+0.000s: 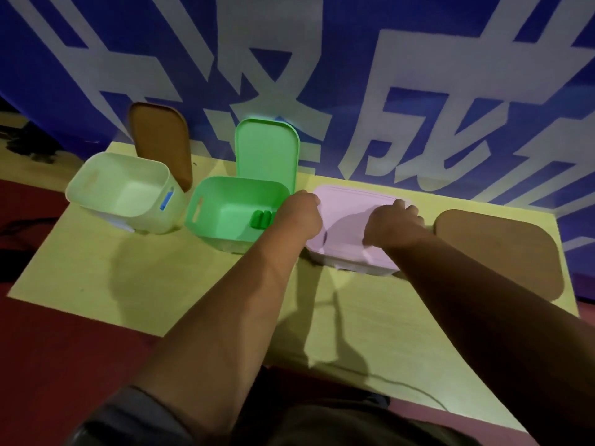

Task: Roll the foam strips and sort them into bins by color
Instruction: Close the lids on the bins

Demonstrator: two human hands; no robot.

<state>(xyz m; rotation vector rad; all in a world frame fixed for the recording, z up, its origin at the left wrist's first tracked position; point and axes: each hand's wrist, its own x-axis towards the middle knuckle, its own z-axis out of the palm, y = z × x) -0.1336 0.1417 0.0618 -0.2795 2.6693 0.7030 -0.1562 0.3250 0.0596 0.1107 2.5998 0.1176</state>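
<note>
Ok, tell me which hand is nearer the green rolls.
Left. The left hand sits at the left edge of the pink lid, just right of the green rolls; the right hand is farther right, on the lid's other side.

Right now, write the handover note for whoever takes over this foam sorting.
Left hand and right hand: both grip the pink lid, lying on the pink bin.
Green bin: open, green foam rolls inside, green lid upright behind.
Pale bin: open, a blue piece at its inner wall.
Done: green rolls binned; pink contents hidden.
Left: probably lidding the other two bins.
</note>
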